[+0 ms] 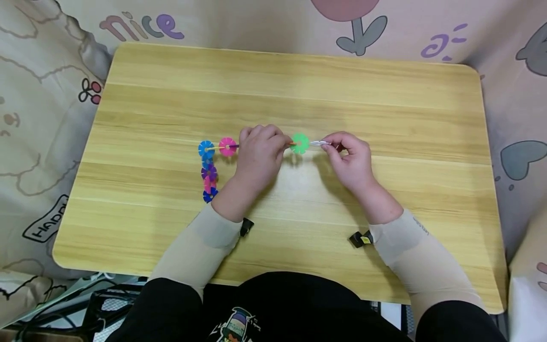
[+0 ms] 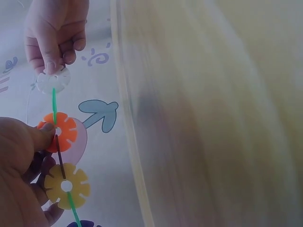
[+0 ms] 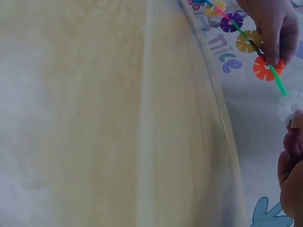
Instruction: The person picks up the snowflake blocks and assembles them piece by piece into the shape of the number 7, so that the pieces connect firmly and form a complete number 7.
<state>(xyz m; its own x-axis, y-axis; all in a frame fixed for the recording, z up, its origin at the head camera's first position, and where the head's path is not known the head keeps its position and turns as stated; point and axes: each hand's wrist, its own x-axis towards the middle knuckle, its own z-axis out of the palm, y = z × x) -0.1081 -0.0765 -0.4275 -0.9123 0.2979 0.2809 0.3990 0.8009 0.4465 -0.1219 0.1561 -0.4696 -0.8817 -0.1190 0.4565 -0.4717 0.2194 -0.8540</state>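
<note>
A chain of slotted plastic snowflake discs runs between the two hands above the table. My left hand (image 1: 261, 154) pinches an orange disc (image 2: 70, 135) by thumb and fingers, with a yellow disc (image 2: 80, 191) close beside its fingers. Out at the right end, my right hand (image 1: 351, 159) pinches a whitish clear disc (image 3: 285, 108) at its edge. Between those two sits a green disc (image 1: 301, 149), face-on in the head view and edge-on in both wrist views. Left of the left hand, the chain shows a pink disc (image 1: 232, 148) and a light blue disc (image 1: 202, 147).
From the light blue disc the chain bends toward the person, through a purple disc (image 1: 205, 174) to a dark blue disc (image 1: 207, 196) near the left wrist. The wooden table (image 1: 384, 104) has a patterned cloth (image 1: 256, 23) behind it.
</note>
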